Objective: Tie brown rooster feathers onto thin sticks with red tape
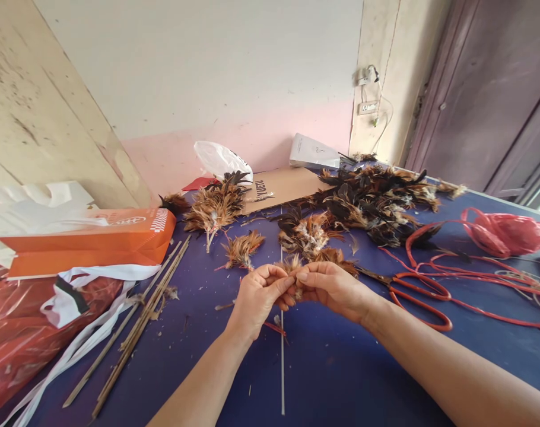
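Left hand [260,292] and right hand [329,287] meet at centre counter [341,367], fingertips of both pinched on one small feather tuft [292,265] held between them just above the surface. Step in hand, by judgement: gathering and aligning feathers into a bundle — a firm pinch at the quill ends is called for. Red-handled scissors [419,290] lie just right; loose feather heap [377,198] far right; thin sticks [140,320] left.

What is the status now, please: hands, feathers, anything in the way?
Left hand and right hand pinch one small feather bundle together. Scissors lie just right of the hands. Sticks off left, apart.
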`<state>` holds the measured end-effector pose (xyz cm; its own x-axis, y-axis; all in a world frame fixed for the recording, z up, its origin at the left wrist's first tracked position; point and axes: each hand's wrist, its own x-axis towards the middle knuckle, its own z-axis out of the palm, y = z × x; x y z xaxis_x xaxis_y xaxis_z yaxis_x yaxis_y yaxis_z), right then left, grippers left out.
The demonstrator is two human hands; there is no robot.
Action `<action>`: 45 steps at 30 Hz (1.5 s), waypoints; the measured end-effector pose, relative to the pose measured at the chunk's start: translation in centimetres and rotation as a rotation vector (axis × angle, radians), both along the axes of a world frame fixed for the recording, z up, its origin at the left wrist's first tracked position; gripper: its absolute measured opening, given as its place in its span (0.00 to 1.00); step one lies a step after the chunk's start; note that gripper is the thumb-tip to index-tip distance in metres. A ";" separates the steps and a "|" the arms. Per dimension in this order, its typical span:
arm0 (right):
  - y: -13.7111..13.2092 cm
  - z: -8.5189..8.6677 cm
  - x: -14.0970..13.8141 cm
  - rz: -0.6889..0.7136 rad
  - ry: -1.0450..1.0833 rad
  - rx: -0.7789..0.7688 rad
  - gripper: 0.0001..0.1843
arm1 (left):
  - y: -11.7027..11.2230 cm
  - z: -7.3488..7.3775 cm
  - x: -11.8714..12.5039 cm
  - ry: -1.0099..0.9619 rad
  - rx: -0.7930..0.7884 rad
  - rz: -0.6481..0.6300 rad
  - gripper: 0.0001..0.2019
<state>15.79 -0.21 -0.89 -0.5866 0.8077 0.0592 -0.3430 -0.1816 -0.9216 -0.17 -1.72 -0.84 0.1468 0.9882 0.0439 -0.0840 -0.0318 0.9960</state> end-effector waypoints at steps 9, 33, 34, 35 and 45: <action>0.0 0.2 0.2 0.019 -0.029 0.015 0.13 | -0.2 0.2 0.1 0.085 0.071 -0.044 0.11; -0.1 0.5 -0.1 -0.245 -0.299 0.244 0.08 | 0.0 -0.5 -0.2 -0.050 0.103 -0.111 0.08; -0.2 0.7 -0.1 -0.230 -0.306 0.256 0.08 | 0.0 -0.5 -0.2 -0.039 0.114 -0.115 0.08; -0.3 0.7 -0.1 -0.212 -0.310 0.266 0.09 | -0.1 -0.5 -0.2 -0.028 0.122 -0.120 0.08; -0.1 0.0 -0.2 -0.216 -0.364 0.370 0.09 | -0.3 -0.4 -0.1 -0.035 0.094 -0.143 0.09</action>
<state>15.61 -0.31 -0.86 -0.4460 0.8754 0.1861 0.0153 0.2154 -0.9764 -0.26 -1.98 -1.22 0.2827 0.9485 0.1426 -0.1286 -0.1098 0.9856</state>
